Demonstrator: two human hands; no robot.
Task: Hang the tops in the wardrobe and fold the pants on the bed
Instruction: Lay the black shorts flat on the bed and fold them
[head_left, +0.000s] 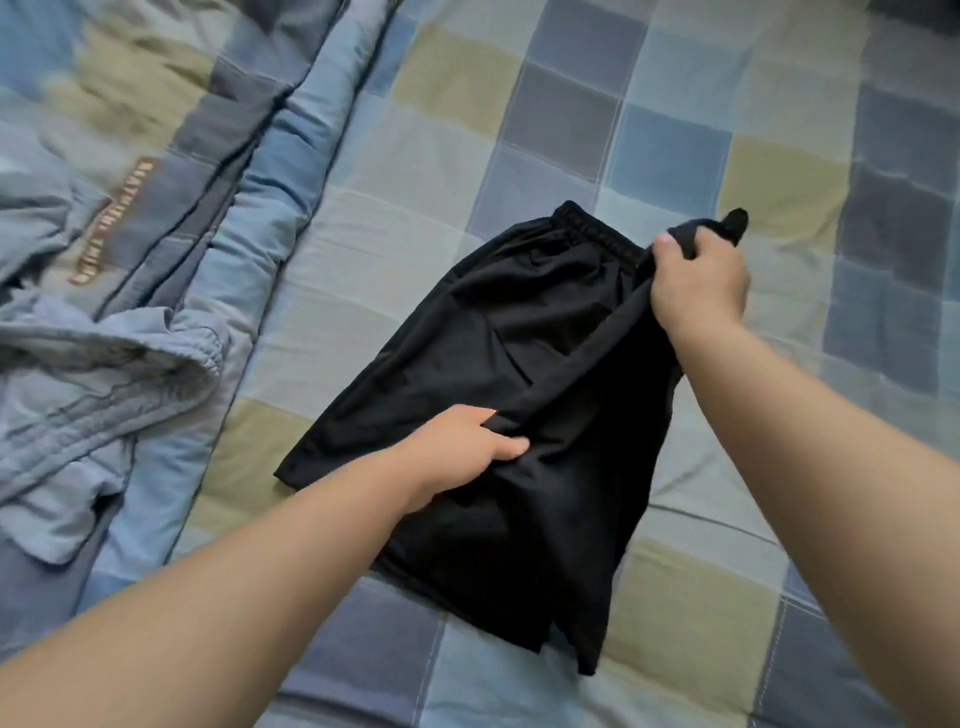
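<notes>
**Black shorts on bed, both hands engaged**

A pair of black shorts (498, 374) lies on the checked bedsheet (415, 171) at the centre of the frame, the elastic waistband toward the upper centre and the leg openings toward the lower centre. The garment is partly flat on the sheet; its right edge is lifted off the bed.

The right hand (698, 288), at the centre right, has its fingers curled tightly round the waistband end of that raised edge — a small tab of black cloth sticks up beyond the knuckles. The grip is firm and closed.

The left hand (467, 447), just below the centre of the frame, pinches a ridge of fabric in the middle of the shorts, thumb on the near side and fingers tucked into the fold. The cloth runs taut between the two hands.

At the left of the frame, well apart from the shorts, a rumpled grey-blue garment (98, 384) with a gathered waistband rests on a bunched quilt (223, 130) in the same blue, grey and olive check.
</notes>
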